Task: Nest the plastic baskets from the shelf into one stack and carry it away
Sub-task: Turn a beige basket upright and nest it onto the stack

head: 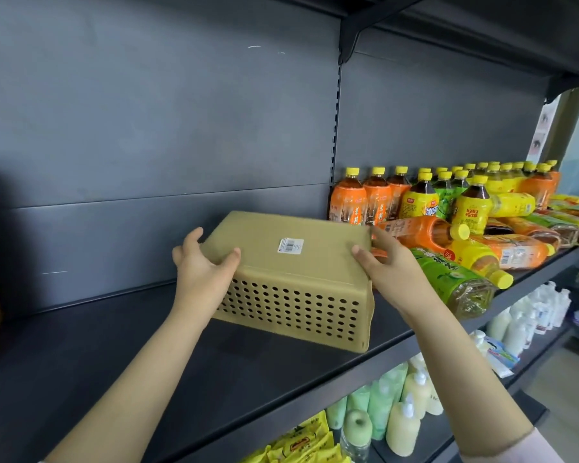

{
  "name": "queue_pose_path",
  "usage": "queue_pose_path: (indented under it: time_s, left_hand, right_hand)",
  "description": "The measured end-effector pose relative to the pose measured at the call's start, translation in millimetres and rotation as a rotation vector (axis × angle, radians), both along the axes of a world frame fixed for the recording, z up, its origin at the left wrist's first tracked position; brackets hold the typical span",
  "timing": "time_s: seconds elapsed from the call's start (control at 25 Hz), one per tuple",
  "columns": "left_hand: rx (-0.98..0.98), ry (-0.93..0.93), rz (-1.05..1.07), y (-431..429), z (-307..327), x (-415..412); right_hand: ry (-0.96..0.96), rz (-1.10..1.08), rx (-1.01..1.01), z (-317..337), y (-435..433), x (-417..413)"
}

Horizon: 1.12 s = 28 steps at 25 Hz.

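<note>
**Basket upside down in both hands above the shelf**

I see the dark shelf point(81, 355) bare on its left half; on its right, tea bottles point(448, 208) stand and lie in a crowd. The tan perforated basket point(281, 272) is turned bottom-up and tilted, so I cannot see inside it. A barcode sticker point(291, 245) sits on its base. My left hand point(201, 265) clamps the left end, thumb on the base. My right hand point(391, 262) clamps the right end, fingers point(376, 233) wrapped over the far edge.
</note>
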<state>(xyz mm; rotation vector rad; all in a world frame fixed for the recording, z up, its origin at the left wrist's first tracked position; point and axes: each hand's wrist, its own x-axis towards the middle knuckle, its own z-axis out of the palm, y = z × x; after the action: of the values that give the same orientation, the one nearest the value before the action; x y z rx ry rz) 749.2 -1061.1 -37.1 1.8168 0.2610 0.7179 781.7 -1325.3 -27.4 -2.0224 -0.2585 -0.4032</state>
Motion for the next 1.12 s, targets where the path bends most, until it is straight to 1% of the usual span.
queue_pose_path:
  time_s: [0.08, 0.24, 0.32, 0.44, 0.52, 0.6, 0.68, 0.8, 0.92, 1.0, 1.04, 1.12]
  left_hand:
    - [0.046, -0.032, 0.001, 6, 0, -17]
    - [0.135, -0.011, -0.005, 17, -10, -43]
    - [0.099, -0.001, 0.01, 19, -16, -51]
    - [-0.05, 0.024, 0.02, 17, -23, -54]
    - [-0.137, 0.023, 0.003, 16, -26, -53]
    - [-0.207, 0.002, -0.001, 16, -27, -53]
    - [-0.252, -0.018, -0.016, 13, -24, -53]
    - [-0.263, -0.036, -0.026, 11, -21, -54]
    - [-0.223, -0.009, -0.021, 14, -12, -54]
    - [-0.231, 0.018, -0.038, 19, 0, -54]
    - [-0.25, 0.011, -0.04, 20, 7, -56]
    - [-0.249, -0.062, -0.065, 24, 18, -58]
  right_hand:
    - [-0.098, 0.023, 0.033, 3, 5, -4]
    - [-0.149, 0.092, 0.149, -10, 16, -15]
    - [-0.158, 0.089, 0.204, -19, 24, -22]
    - [-0.173, 0.075, 0.298, -34, 34, -30]
    - [-0.134, 0.058, 0.365, -43, 37, -34]
    - [-0.093, 0.02, 0.385, -45, 39, -35]
    - [-0.048, -0.032, 0.359, -38, 38, -34]
    - [0.078, -0.074, 0.3, -18, 37, -27]
    - [0.144, -0.027, 0.274, -5, 34, -19]
    - [0.167, 0.032, 0.281, -2, 31, -18]
    - [0.175, 0.07, 0.306, -1, 29, -19]
    - [0.145, 0.14, 0.376, 1, 29, -22]
